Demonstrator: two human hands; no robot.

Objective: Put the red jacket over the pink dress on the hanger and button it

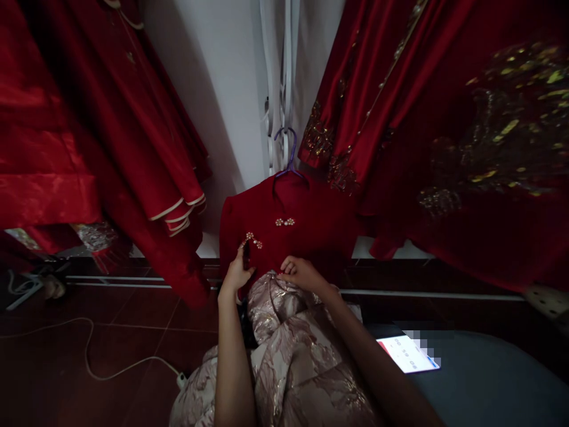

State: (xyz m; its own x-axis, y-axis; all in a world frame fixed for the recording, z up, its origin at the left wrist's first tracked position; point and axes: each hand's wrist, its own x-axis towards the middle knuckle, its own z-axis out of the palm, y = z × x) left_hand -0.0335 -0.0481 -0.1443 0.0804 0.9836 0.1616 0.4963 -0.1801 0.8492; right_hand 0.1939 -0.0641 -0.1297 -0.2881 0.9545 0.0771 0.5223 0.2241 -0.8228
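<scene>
A red garment (311, 237) hangs in front of me on a purple hanger (292, 155). Its neck carries a beaded flower clasp (285, 222); a second beaded clasp (255, 240) sits lower, tilted and off to the left. My left hand (237, 274) grips the cloth beside that lower clasp, forefinger up at the beads and thumb lower down; its other fingers are mostly hidden. My right hand (303, 274) is closed with curled fingers, just above the patterned brocade cloth (306, 356) on my lap. Whatever it pinches is too small to make out.
Red garments (173, 148) hang at left, and more with gold sequins (507, 124) at right. A white metal stand (288, 71) rises behind the hanger. A lit phone (409, 353) lies on a grey surface (489, 379). A white cable (93, 350) crosses the tiled floor.
</scene>
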